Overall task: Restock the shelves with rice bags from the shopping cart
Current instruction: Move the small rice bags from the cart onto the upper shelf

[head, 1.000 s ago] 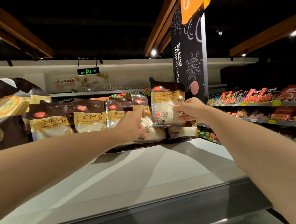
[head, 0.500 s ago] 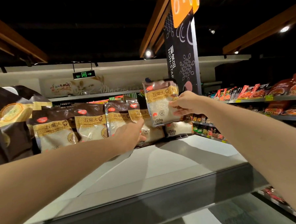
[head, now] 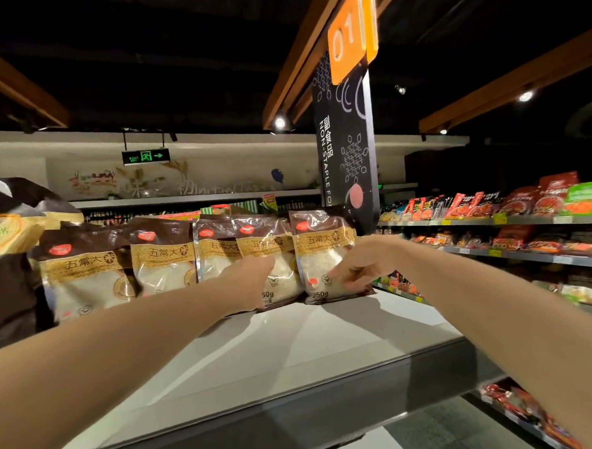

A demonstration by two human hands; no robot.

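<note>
While the end rice bag point(head: 323, 250) stands upright at the right end of the shelf point(head: 294, 344), right hand point(head: 365, 263) fingers curl round its lower right edge; left hand point(head: 253, 279) rests on the neighbouring bag point(head: 264, 241), grip unclear.

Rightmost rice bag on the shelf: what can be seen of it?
The rice bag is a glossy plastic pouch: dark brown top with a red logo, gold band with Chinese characters, clear window showing white rice, "250g" at the bottom. It stands upright at the right end of the row on the pale shelf. The right hand holds its lower right part; the next bag sits close on its left.
</note>
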